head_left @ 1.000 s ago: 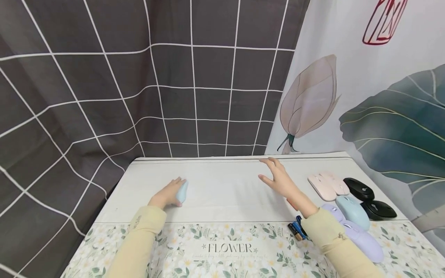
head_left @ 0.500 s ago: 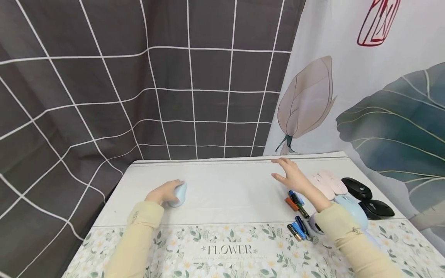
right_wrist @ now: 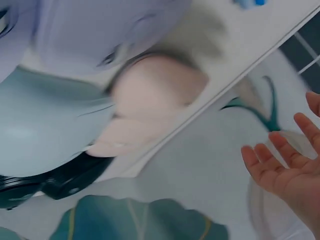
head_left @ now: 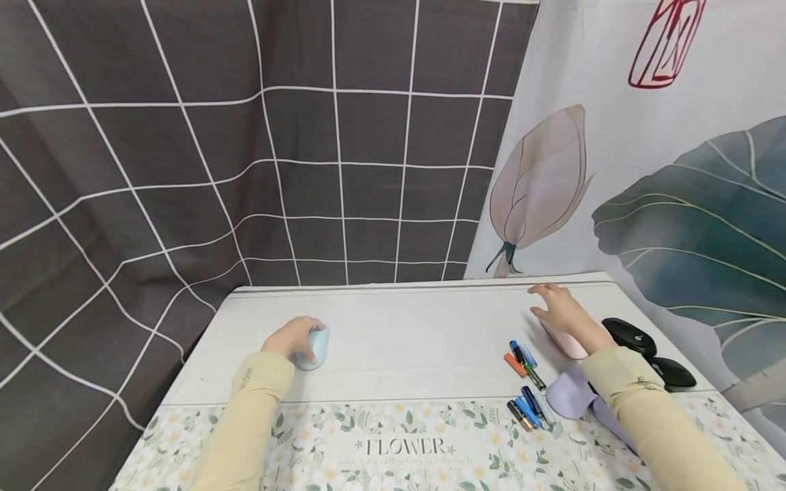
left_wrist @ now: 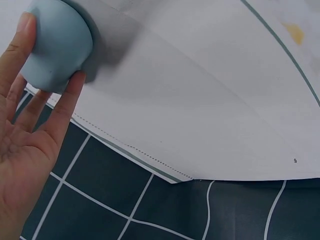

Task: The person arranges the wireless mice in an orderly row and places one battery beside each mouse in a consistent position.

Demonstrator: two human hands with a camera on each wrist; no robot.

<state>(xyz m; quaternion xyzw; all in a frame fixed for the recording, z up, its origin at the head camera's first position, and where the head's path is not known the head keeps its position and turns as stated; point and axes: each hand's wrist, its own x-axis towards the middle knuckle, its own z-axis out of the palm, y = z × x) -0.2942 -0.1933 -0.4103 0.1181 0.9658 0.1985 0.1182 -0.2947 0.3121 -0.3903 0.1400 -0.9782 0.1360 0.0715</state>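
My left hand [head_left: 288,339] grips a light blue computer mouse [head_left: 321,346] at the left of the white mat. In the left wrist view, thumb and fingertips hold the mouse [left_wrist: 60,42] by its edges, and its shadow falls on the mat beside it. Whether it touches the mat I cannot tell. My right hand [head_left: 563,312] hovers with nothing in it at the far right, above a pink mouse [head_left: 561,342]. Its fingers are loosely bent and apart in the right wrist view, away from two pink mice [right_wrist: 150,82].
Black mice [head_left: 629,335] and purple mice [head_left: 568,393] lie around the right forearm. Another light blue mouse [right_wrist: 45,125] shows in the right wrist view. Small coloured cylinders, apparently batteries [head_left: 520,416], lie left of them. A dark grid curtain [head_left: 374,184] stands behind the table.
My right hand has moved right, from over the mat's middle to over the pink mice, uncovering more small cylinders. The left hand keeps hold of the blue mouse, which has turned slightly.
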